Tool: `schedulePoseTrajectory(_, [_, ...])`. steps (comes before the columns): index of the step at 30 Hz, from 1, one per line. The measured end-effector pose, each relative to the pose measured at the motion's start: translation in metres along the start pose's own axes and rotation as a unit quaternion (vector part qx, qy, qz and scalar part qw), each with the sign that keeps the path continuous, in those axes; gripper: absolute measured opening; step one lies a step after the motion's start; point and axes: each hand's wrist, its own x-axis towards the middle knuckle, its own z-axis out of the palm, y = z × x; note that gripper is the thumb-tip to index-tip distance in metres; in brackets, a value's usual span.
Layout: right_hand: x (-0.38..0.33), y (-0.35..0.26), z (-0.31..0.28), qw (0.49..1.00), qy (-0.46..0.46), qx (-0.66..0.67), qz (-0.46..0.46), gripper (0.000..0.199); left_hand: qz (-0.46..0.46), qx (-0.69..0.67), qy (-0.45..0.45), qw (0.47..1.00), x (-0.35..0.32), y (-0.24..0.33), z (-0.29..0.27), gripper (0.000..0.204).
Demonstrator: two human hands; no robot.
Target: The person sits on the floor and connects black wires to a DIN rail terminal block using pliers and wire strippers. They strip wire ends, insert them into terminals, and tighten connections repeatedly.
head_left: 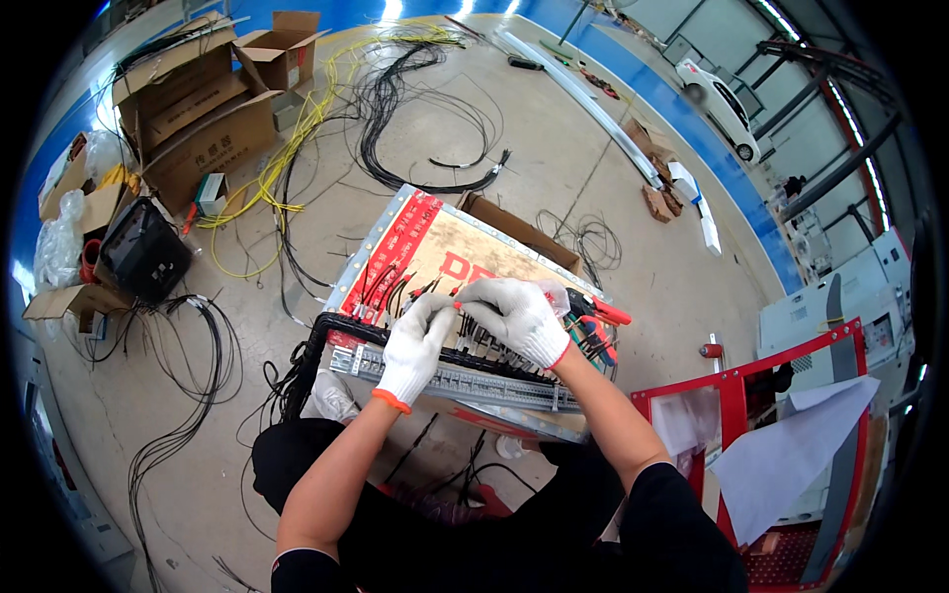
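Both my hands wear white knit gloves and meet over a cardboard-topped panel. My left hand is closed in a pinch, its fingertips against those of the other hand. My right hand pinches from the other side. A small red piece shows between the fingertips; its kind is too small to tell. Below them, short black wires with pale ends stand along a grey terminal strip. A thick black cable bundle runs beside the strip and bends down at its left end. My fingers partly hide the wires.
Red-handled pliers lie at the panel's right end. Black cables and yellow cables spread over the floor beyond. Open cardboard boxes and a black case stand at left. A red metal frame is at right.
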Motion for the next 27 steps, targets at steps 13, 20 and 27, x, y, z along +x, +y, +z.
schedulePoseTrajectory(13, [0.018,0.009,-0.017,0.984,-0.116,-0.124,-0.057,0.018,0.011,-0.007,0.006,1.000,0.002,-0.011,0.000,0.013])
schedulePoseTrajectory(20, [0.029,0.004,-0.026,0.952,-0.173,-0.206,-0.146,0.013,-0.023,0.003,-0.018,1.000,0.000,-0.001,-0.004,0.014])
schedulePoseTrajectory(27, [0.028,0.007,-0.031,0.974,-0.197,-0.099,-0.056,0.020,-0.014,-0.048,-0.034,0.998,-0.003,-0.003,-0.006,0.014])
